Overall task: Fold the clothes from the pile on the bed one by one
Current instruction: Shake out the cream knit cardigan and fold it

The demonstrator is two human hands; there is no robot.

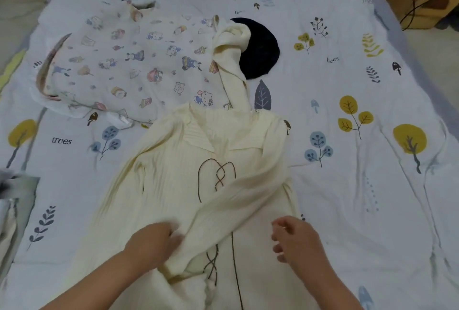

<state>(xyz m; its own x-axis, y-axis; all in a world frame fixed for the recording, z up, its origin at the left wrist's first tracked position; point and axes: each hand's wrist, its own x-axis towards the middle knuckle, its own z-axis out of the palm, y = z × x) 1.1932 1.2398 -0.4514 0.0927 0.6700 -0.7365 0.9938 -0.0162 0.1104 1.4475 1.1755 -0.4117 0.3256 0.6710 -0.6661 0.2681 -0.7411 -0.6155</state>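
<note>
Nearest, left hand (151, 240) pressing on the cuff of a sleeve laid across the chest, fingertips blurred, grip impossible to tell. Right hand (296, 241) just above the hem side, fingers loosely curled, holding nothing. Beneath both, cream ribbed knit sweater with brown lacing (213, 185), front up on the tree-printed white bedsheet (360, 185). Farther off, cartoon-printed pale cloth (119, 61) and round dark navy hat (260, 49).

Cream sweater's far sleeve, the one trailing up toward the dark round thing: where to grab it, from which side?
Probably pinch the bunched cuff end of the cream sweater, coming from its left side. The dark round item lies under the right edge, and the crumpled folds there offer an easy grip.
</note>
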